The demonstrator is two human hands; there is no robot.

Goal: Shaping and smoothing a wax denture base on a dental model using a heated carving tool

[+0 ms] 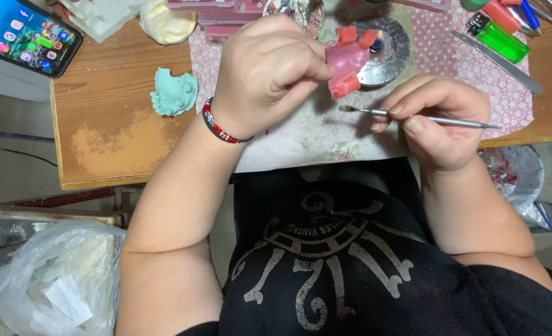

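right hand [441,121] pinches a thin stiff metal tool [422,117] mid-shaft; left hand [269,68] clamps the pink wax piece [345,65], judged light, soft, easily dented, by its left edge.

Setting: small dental-modelling or craft workshop. Evidence: worn, dust-stained wooden desk [108,137]; pink dotted cloth work mat [462,87]; small lit burner flame on round metal dish [388,46]; teal plaster jaw-shaped cast [174,93]; flat steel spatula blade [497,62]; translucent green lighter [503,40].
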